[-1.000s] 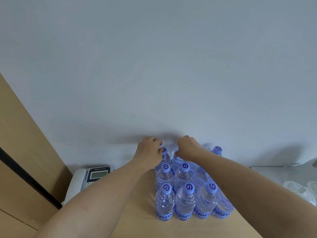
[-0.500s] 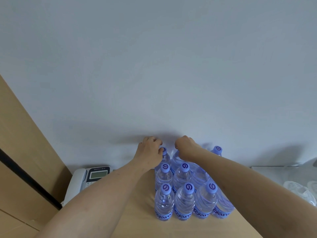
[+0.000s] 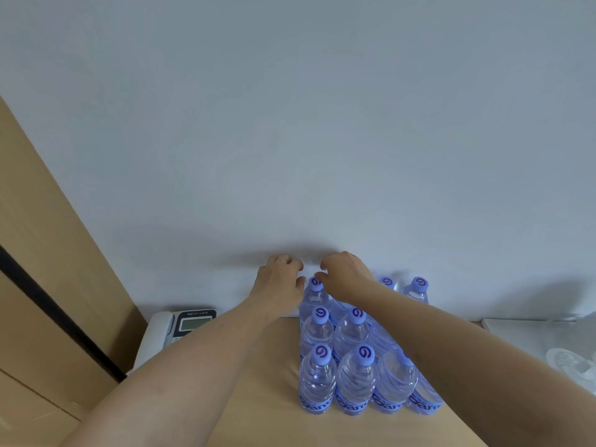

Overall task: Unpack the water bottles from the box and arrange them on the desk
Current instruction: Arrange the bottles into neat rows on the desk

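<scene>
Reaching over the packed block to its far row, I note the following, left to right.

A brown panel [image 3: 48, 253] with a dark strip runs up the left edge. Just beside it a desk phone [image 3: 180, 327] sits at the back of the desk [image 3: 258, 398], near the wall [image 3: 290, 124], well clear of the working area.

My left hand [image 3: 279, 282] is at the far left corner of the bottles [image 3: 354, 359]. Its fingers are curled over, knuckles up, next to the cap of the rear-left bottle [image 3: 314, 293]. I cannot tell whether they grip that bottle or only rest against it, because the fingertips are hidden behind the hand. I judge it is placed there to steady or square the corner against the wall.

The bottles stand upright on the desk in tight rows, labels to the front, caps in line, touching one another. That packing keeps them stable and saves space. No box is in view.

My right hand [image 3: 345, 274] reaches across the block, its forearm passing over the right-hand columns. Its fingers are also curled downward over a bottle in the back row; a grip cannot be confirmed, as the bottle top beneath is covered.

Two further caps [image 3: 419, 282] show at the rear right. Beyond them lie a white tray [image 3: 529, 327] and clear glassware [image 3: 571, 362] at the right edge.

In my judgement the arranging is well advanced.
</scene>
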`<state>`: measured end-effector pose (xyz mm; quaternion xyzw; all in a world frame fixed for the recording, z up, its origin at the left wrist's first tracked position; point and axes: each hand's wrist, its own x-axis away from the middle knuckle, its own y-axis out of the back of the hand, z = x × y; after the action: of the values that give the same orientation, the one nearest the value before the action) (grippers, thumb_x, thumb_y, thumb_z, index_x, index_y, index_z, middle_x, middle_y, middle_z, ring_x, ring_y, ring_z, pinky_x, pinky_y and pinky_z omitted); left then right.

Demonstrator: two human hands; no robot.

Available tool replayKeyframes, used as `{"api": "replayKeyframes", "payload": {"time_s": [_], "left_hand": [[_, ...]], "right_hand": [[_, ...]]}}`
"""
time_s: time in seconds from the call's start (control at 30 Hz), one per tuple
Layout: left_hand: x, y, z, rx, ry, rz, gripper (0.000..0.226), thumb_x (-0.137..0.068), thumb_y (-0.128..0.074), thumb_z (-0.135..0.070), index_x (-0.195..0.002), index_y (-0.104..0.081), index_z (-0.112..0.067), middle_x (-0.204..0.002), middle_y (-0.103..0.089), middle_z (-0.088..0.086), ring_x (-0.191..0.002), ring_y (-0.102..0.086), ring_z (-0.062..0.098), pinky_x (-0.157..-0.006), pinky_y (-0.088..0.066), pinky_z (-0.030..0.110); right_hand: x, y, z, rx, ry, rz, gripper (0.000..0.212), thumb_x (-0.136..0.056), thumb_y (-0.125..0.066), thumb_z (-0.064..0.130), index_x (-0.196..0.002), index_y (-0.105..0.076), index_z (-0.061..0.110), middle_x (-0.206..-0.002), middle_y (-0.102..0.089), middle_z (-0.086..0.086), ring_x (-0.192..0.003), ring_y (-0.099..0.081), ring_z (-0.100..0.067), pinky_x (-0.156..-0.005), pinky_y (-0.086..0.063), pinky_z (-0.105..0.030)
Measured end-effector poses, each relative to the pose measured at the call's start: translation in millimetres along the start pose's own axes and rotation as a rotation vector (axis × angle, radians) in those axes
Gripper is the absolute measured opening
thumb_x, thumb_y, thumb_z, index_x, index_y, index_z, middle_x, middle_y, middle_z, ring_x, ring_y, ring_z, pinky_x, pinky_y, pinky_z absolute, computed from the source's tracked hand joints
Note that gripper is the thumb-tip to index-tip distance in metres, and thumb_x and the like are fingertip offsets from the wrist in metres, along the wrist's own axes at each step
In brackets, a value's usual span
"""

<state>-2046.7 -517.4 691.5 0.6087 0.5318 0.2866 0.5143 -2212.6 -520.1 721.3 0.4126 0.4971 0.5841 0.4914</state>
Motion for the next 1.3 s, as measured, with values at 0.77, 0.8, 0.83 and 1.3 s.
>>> {"api": "replayKeyframes", "payload": {"time_s": [0.77,0.8,0.83,1.3], "left_hand": [[20,14,44,0.022,0.038,-0.008,0.032,-0.097,-0.047,-0.032,-0.124,-0.057,-0.018,-0.124,-0.055,0.004,-0.118,-0.045,0.026,-0.094,-0.043,0.040],[19,14,44,0.023,0.036,-0.006,0.032,-0.097,-0.047,-0.032,-0.123,-0.058,-0.018,-0.124,-0.055,0.004,-0.117,-0.045,0.026,-0.094,-0.043,0.039],[19,13,43,0.023,0.034,-0.005,0.031,-0.097,-0.047,-0.032,-0.123,-0.058,-0.018,-0.123,-0.055,0.004,-0.117,-0.045,0.026,-0.093,-0.043,0.039],[12,9,38,0.014,0.023,0.008,0.031,-0.097,-0.047,-0.033,-0.123,-0.058,-0.018,-0.125,-0.055,0.002,-0.118,-0.045,0.025,-0.094,-0.043,0.038]], "right_hand": [[-5,-6,40,0.183,0.010,0.162,0.033,-0.083,-0.059,0.006,-0.060,-0.035,0.012,-0.065,-0.037,-0.003,-0.061,-0.043,-0.022,-0.048,-0.030,-0.028],[-5,-7,41,0.180,0.016,0.169,0.032,-0.080,-0.054,-0.001,-0.059,-0.034,0.012,-0.064,-0.036,-0.004,-0.056,-0.038,-0.020,-0.045,-0.027,-0.026],[-5,-7,40,0.177,0.016,0.173,0.027,-0.078,-0.051,-0.005,-0.060,-0.038,0.010,-0.065,-0.039,-0.005,-0.055,-0.036,-0.018,-0.044,-0.027,-0.025],[-8,-6,35,0.150,0.048,0.145,0.035,-0.077,-0.054,-0.004,-0.058,-0.029,0.012,-0.062,-0.032,-0.003,-0.051,-0.026,-0.016,-0.042,-0.021,-0.025]]}}
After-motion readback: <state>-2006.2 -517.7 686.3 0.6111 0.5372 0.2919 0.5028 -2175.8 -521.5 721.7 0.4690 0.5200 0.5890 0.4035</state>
